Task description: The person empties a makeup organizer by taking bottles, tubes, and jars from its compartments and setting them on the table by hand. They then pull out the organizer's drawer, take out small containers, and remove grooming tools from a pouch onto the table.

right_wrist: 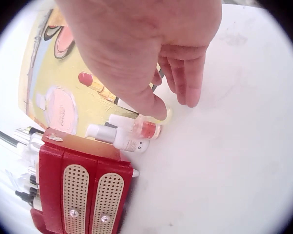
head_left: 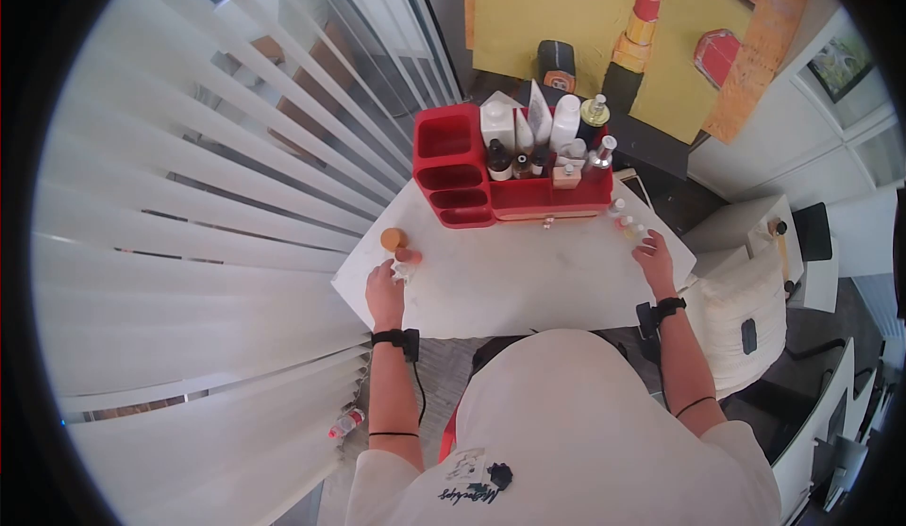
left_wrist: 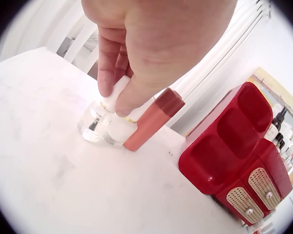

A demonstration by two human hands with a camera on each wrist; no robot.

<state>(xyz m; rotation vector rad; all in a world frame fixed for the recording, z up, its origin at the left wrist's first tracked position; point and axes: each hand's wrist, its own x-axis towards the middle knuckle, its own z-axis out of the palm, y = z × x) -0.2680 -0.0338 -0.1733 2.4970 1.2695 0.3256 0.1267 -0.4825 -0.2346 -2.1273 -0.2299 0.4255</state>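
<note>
Left hand (left_wrist: 151, 44): pinching white cap of clear bottle (left_wrist: 93, 124), upright, steadying it; pink tube (left_wrist: 151, 119) lying just beside; right hand (right_wrist: 151, 53): fingers loosely curled over small bottles (right_wrist: 132, 131), grasping nothing visible.

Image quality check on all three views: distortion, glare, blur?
Head view: strong fisheye with a black vignette, window blinds bent and blown out. Left wrist view: left hand close and soft, white table overexposed, red organizer sharp. Right wrist view: right hand fills the top, small bottles slightly soft, tabletop washed out.
</note>
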